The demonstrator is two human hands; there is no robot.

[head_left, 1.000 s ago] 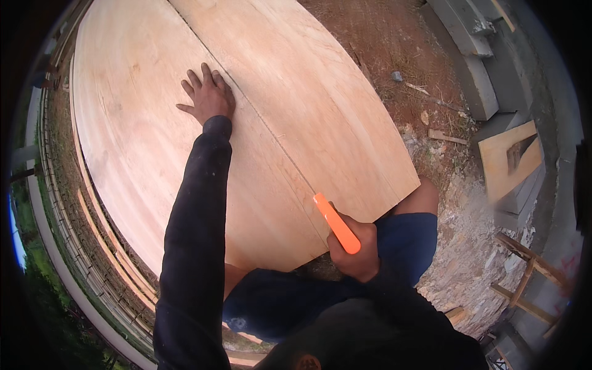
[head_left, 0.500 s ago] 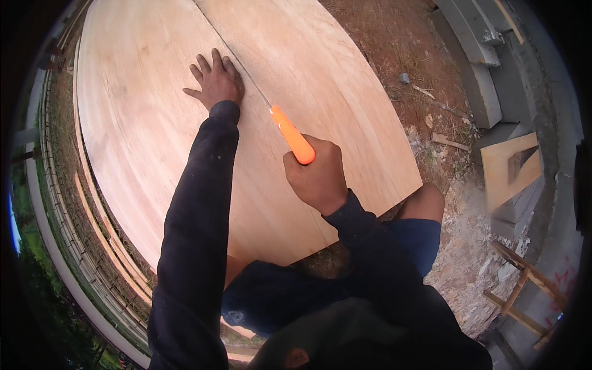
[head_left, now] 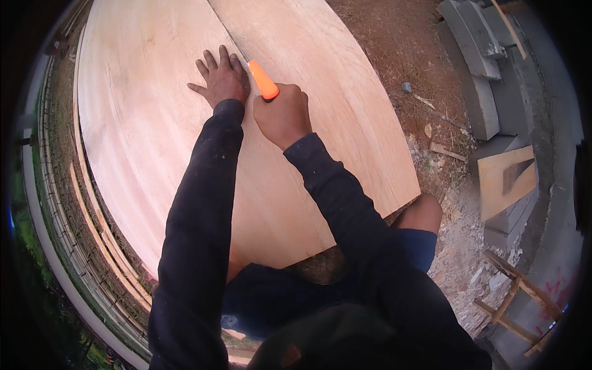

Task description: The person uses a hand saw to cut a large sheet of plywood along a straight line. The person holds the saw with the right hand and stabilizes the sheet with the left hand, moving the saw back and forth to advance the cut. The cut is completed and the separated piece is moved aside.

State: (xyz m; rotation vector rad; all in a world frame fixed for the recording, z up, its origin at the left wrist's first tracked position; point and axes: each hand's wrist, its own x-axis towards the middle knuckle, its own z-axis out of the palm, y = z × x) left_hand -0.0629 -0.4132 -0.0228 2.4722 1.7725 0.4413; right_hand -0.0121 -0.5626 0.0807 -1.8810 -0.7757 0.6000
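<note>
A large pale plywood sheet lies in front of me, with a dark straight line running along it toward the far edge. My right hand is closed round the orange handle of a handsaw. The saw's thin blade shows edge-on along the dark line, beyond the handle. My left hand rests flat on the sheet with fingers spread, just left of the blade. It holds nothing. Most of the blade's depth is hidden from this angle.
Grey concrete blocks stand on the right, with a small plywood offcut leaning there. A wooden frame is at lower right. Long timber strips lie left of the sheet. My bent knee is beside its near right corner.
My right hand has pushed the saw forward and away from me, up along the line, so less blade shows. The left hand stays in nearly the same spot on the sheet.
</note>
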